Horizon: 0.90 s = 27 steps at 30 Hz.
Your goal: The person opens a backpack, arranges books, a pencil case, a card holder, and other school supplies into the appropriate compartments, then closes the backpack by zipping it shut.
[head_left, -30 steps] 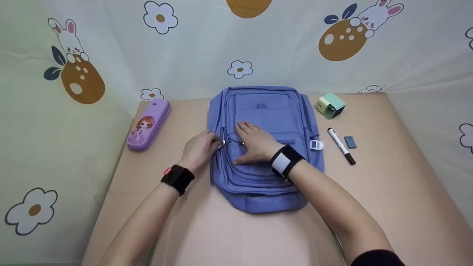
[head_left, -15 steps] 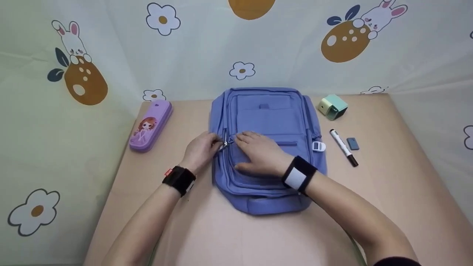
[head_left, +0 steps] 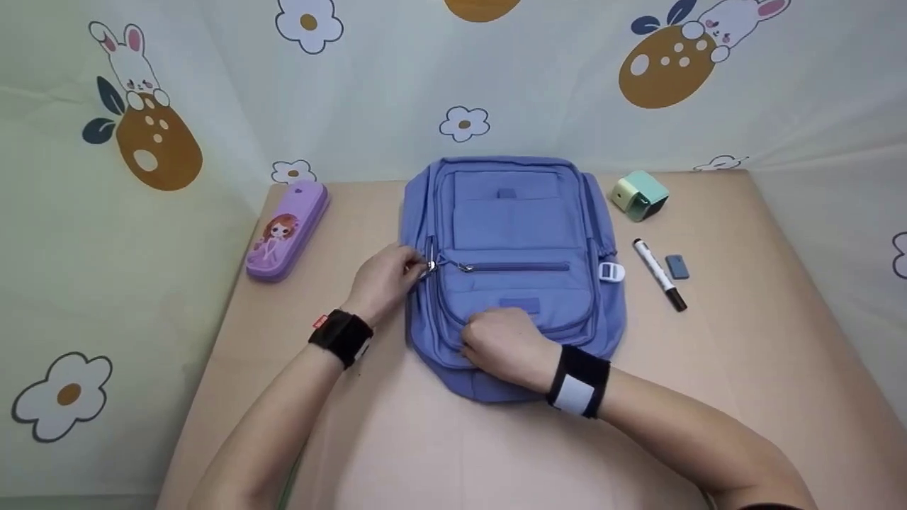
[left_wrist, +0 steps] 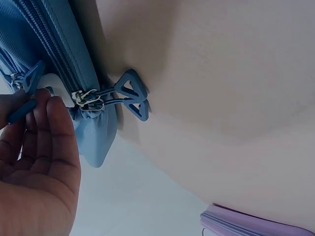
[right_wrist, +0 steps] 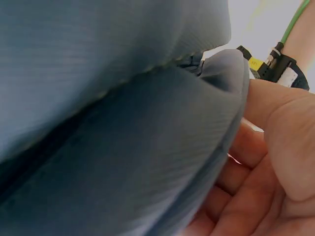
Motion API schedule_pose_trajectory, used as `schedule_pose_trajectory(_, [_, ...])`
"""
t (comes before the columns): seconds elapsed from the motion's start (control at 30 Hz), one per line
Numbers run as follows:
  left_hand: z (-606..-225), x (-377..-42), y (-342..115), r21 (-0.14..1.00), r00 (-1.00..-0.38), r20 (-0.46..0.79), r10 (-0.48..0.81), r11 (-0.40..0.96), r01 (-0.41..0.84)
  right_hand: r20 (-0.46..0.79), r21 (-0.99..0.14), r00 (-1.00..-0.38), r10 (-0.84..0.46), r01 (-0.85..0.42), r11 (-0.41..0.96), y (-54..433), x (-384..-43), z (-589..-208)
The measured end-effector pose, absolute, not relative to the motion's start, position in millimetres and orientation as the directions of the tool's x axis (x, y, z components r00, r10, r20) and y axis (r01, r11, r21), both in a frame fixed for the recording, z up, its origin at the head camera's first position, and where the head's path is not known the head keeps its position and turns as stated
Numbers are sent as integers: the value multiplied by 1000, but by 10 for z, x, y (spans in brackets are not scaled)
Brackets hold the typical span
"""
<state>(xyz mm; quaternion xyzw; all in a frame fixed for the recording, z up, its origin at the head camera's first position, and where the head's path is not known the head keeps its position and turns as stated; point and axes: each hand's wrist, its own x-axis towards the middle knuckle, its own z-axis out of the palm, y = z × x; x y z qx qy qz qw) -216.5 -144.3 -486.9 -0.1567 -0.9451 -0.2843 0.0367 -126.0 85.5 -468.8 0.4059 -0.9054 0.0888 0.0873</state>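
Note:
A blue backpack (head_left: 521, 225) lies flat with its front pockets up, a zipped pocket crossing its middle. At its left side my left hand (head_left: 382, 283) pinches a zipper pull; in the left wrist view a triangular blue zipper pull (left_wrist: 33, 77) shows at the thumb and fingers. Two more triangular pulls (left_wrist: 132, 88) hang from a zipper closer to the table. My right hand (head_left: 510, 347) is at the backpack's lower left edge. The right wrist view shows that hand's thumb and curled fingers (right_wrist: 241, 182) gripping a fold of the blue fabric (right_wrist: 162, 128).
A purple pencil case (head_left: 287, 234) with a printed doll lies left of the backpack. To the right are a small green and yellow box (head_left: 640, 196), a white marker (head_left: 659, 275) with black ends and a blue-grey eraser (head_left: 677, 266). A patterned cloth (head_left: 382, 92) hangs behind the table.
My right hand has left the front of the backpack, where it lay spread, and come down to the lower edge, now gripping fabric. The left hand stays at the zipper pull.

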Motion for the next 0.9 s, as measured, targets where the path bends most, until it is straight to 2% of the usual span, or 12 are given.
schedule_pose_trajectory(0.2, [-4861,-2135,-1514,511,-937,182,297,786,348,309,-44,-628,-715,-760,648,850,-1267,-4723])
schedule_pose_trajectory(0.63, [-4686,-1928,-1547,582,-913,-18,407,747,321,331,-28,-627,-705,-753,657,863,-1280,-4745])
schedule_pose_trajectory(0.9, [-4706,-1803,-1519,614,-904,-24,428,720,324,358,-37,-613,-704,-763,645,885,-1263,-4758])
